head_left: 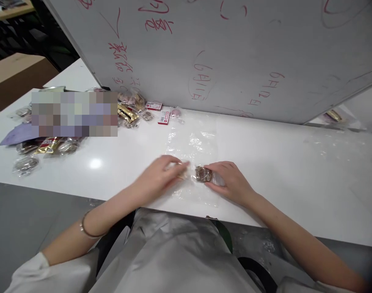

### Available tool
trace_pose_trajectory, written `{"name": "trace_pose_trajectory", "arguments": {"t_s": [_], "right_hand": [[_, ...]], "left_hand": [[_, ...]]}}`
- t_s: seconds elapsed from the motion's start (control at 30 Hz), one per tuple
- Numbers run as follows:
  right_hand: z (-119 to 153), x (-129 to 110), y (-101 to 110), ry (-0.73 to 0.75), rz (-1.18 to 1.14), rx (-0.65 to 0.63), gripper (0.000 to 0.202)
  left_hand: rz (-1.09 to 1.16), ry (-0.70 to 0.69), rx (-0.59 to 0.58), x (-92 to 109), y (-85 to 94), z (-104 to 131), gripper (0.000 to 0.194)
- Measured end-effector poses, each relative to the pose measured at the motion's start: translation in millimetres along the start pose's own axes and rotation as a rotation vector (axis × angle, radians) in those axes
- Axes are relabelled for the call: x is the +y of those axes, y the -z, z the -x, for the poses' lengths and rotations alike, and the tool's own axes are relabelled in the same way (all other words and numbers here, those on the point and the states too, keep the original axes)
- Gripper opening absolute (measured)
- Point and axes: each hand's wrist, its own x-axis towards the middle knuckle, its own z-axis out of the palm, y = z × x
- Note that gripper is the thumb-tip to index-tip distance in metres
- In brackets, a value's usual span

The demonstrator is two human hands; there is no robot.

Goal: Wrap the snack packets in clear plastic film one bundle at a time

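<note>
My right hand (231,181) grips a brown snack in clear wrapping (203,174) between thumb and fingers. To its left, my left hand (163,175) is closed on a paler small wrapped snack (182,173), blurred and partly covered by the fingers. Both hands are over a clear plastic bag (193,140) that lies flat on the white table (262,162).
At the left lies a pile of wrapped snacks (49,145), partly pixelated. Small red-and-white packets (163,117) and a pink wrapped piece (175,113) sit by the whiteboard (173,61), which stands across the table's back. More clear plastic (341,148) is at the right.
</note>
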Motion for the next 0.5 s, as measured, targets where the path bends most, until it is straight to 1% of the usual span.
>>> {"name": "trace_pose_trajectory", "arguments": {"t_s": [0.07, 0.1, 0.17, 0.3, 0.4, 0.43, 0.5], "right_hand": [[1.2, -0.2, -1.4, 0.003, 0.002, 0.004, 0.04], [1.8, 0.0, -2.2, 0.02, 0.009, 0.006, 0.039], [3.3, 1.2, -2.8, 0.073, 0.035, 0.012, 0.039], [9.4, 3.4, 4.6, 0.167, 0.118, 0.027, 0.038], [19.3, 1.0, 15.9, 0.19, 0.09, -0.065, 0.048], [23.3, -0.5, 18.9, 0.184, 0.063, -0.103, 0.05], [30.2, -3.3, 21.9, 0.153, 0.023, -0.145, 0.049]], "left_hand": [[0.054, -0.08, -0.059, 16.6, -21.5, -14.4, 0.036], [0.061, -0.092, -0.076, 19.3, -28.9, -17.7, 0.034], [0.061, -0.089, -0.09, 16.8, -36.6, -18.2, 0.033], [0.039, -0.075, -0.076, 5.2, -33.3, -11.3, 0.033], [0.055, -0.117, -0.08, 2.4, -31.2, -8.8, 0.033], [0.068, -0.128, -0.065, 1.6, -32.4, -8.3, 0.032], [0.105, -0.133, 0.002, -1.6, -37.2, -6.7, 0.029]]}}
